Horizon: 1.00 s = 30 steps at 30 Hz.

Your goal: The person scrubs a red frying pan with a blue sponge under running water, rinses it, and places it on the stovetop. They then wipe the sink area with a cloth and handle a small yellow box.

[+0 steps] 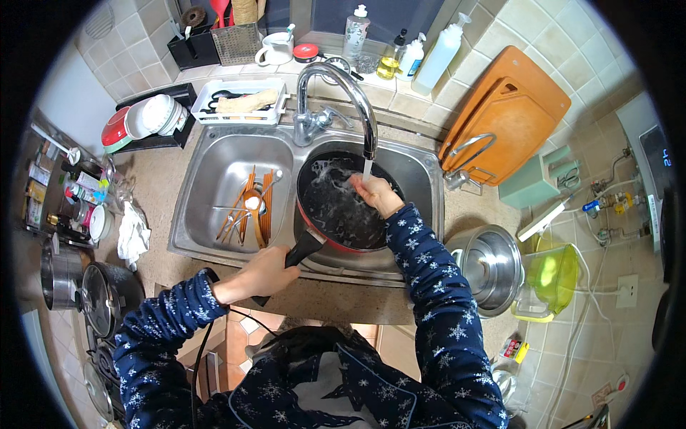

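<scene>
A frying pan (pixel 343 214) with a dark inside and a red outside rests in the right basin of a steel double sink, holding water. My left hand (pixel 268 272) is closed round its black handle (pixel 304 248). Over the pan, my right hand (pixel 373 191) is under the stream from the chrome faucet (pixel 335 69), palm turned up and fingers slightly curled; I see no object in it. Chopsticks (pixel 268 206), a wooden spoon (pixel 254 214) and metal utensils lie in the left basin (pixel 198 187).
Right of the sink stand a steel pot (pixel 485 268), a green plastic container (pixel 552 279) and orange cutting boards (pixel 509 118). Behind it are a white utensil tray (pixel 241 115) and several bottles (pixel 439 53). Bowls (pixel 144 120), a white cloth (pixel 134 233) and pots (pixel 107 295) are on the left.
</scene>
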### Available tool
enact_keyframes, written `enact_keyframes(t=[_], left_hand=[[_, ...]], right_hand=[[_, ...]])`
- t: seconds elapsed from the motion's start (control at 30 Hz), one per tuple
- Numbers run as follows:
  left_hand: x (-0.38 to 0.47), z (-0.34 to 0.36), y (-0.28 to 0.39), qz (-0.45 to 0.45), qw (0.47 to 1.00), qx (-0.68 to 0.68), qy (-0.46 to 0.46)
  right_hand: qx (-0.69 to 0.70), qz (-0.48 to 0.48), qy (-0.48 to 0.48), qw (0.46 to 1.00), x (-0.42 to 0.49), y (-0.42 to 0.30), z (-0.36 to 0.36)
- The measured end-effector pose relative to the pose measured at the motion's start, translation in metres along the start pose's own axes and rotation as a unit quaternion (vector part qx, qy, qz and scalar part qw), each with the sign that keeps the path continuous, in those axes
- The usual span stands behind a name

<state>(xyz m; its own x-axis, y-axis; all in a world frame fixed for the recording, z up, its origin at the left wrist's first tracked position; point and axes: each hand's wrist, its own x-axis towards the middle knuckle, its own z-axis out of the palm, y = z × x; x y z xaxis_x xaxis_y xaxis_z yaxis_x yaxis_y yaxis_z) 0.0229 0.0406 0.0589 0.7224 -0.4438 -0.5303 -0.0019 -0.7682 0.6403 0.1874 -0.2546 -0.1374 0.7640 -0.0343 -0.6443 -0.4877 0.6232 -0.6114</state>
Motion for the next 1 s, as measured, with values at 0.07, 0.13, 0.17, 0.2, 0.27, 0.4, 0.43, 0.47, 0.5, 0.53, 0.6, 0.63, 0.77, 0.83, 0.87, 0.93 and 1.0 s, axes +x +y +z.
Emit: enact_keyframes(t=[0.07, 0.13, 0.17, 0.2, 0.27, 0.4, 0.43, 0.47, 0.5, 0.53, 0.6, 0.63, 0.77, 0.83, 0.87, 0.93, 1.0], left_hand=[[0.008, 0.007, 0.001, 0.010, 1.000, 0.003, 0.010], [0.015, 0.014, -0.001, 0.009, 1.000, -0.005, 0.013], [0.019, 0.018, -0.002, 0.009, 1.000, -0.014, 0.014], [0.023, 0.022, -0.003, 0.010, 1.000, -0.023, 0.016], [0.030, 0.029, -0.007, 0.033, 0.999, -0.001, 0.034], [0.034, 0.038, -0.015, 0.039, 0.998, 0.011, 0.044], [0.034, 0.039, -0.016, 0.049, 0.998, 0.013, 0.048], [0.034, 0.039, -0.016, 0.055, 0.997, 0.015, 0.049], [0.034, 0.039, -0.017, 0.061, 0.997, 0.018, 0.051], [0.034, 0.038, -0.017, 0.053, 0.998, 0.012, 0.044], [0.036, 0.037, -0.016, 0.037, 0.999, -0.001, 0.027], [0.036, 0.037, -0.015, 0.034, 0.999, -0.001, 0.024], [0.039, 0.036, -0.014, 0.029, 0.999, 0.014, 0.020], [0.039, 0.037, -0.013, 0.030, 0.999, 0.019, 0.020], [0.039, 0.037, -0.013, 0.033, 0.999, 0.021, 0.020], [0.040, 0.036, -0.012, 0.042, 0.998, 0.024, 0.026], [0.040, 0.034, -0.012, 0.035, 0.999, 0.021, 0.019]], right_hand=[[-0.036, -0.028, 0.080, 0.996, -0.001, 0.002, 0.000], [-0.213, -0.028, 0.136, 0.967, -0.007, 0.002, 0.003], [-0.304, -0.033, 0.184, 0.934, -0.012, 0.000, 0.003], [-0.296, -0.095, 0.197, 0.930, -0.015, 0.001, 0.007], [-0.247, -0.020, 0.148, 0.957, -0.023, 0.000, 0.010], [-0.160, 0.000, 0.060, 0.985, -0.030, 0.005, 0.015], [-0.140, -0.013, 0.033, 0.989, -0.031, 0.007, 0.016], [-0.175, -0.022, 0.042, 0.983, -0.033, 0.009, 0.017], [-0.209, -0.017, 0.043, 0.977, -0.035, 0.010, 0.017], [-0.241, -0.011, 0.043, 0.969, -0.038, 0.011, 0.017], [-0.346, -0.020, 0.115, 0.931, -0.047, 0.009, 0.015], [-0.352, -0.042, 0.124, 0.927, -0.051, 0.007, 0.013], [-0.334, -0.025, 0.142, 0.932, -0.068, -0.001, 0.002], [-0.212, 0.041, 0.041, 0.976, -0.067, -0.001, 0.000], [-0.163, 0.018, 0.053, 0.985, -0.064, 0.000, 0.000], [-0.097, 0.004, 0.031, 0.995, -0.054, -0.001, 0.002], [-0.160, -0.019, -0.013, 0.987, -0.044, -0.001, 0.006]])
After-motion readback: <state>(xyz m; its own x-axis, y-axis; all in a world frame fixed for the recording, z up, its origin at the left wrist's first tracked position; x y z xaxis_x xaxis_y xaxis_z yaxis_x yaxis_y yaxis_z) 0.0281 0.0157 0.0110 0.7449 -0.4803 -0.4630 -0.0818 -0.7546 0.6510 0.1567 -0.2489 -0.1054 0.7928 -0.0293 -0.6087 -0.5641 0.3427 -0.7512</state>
